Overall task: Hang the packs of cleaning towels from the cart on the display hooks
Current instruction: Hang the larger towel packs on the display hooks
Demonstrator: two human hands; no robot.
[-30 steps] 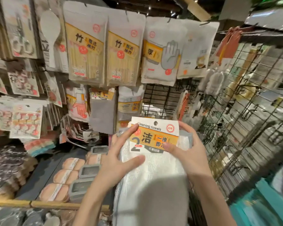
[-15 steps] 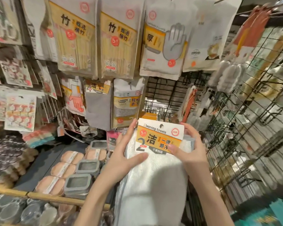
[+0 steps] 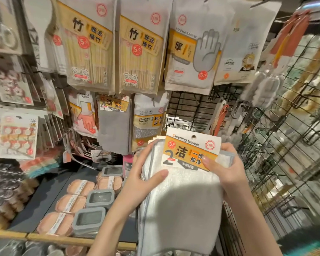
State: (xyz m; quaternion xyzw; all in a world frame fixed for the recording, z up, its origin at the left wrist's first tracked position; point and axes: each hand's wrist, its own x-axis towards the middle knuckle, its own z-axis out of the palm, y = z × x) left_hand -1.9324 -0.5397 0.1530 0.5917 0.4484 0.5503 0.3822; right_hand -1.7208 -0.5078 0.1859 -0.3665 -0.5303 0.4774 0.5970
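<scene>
I hold a stack of cleaning towel packs (image 3: pixel 181 204) upright in front of the display, white cloth with grey edging and a white-and-orange header card (image 3: pixel 191 149) with a hang hole at its top. My left hand (image 3: pixel 142 180) grips the stack's left edge, thumb across the front. My right hand (image 3: pixel 224 169) grips the right side, thumb on the card. The card's top is level with a gap in the black wire grid (image 3: pixel 192 109), right of a hanging cleaning sponge pack (image 3: pixel 149 121). No cart is in view.
Chopstick packs (image 3: pixel 89 47) and a disposable gloves pack (image 3: pixel 194 50) hang above. A grey cloth pack (image 3: pixel 114 124) hangs at left. Below left, a shelf (image 3: pixel 44 198) holds sponges and grey boxes. A wire grid panel (image 3: pixel 284 154) stands at right.
The towel stack and both hands have risen slightly and come closer to the display; the view has tilted up and moved in.
</scene>
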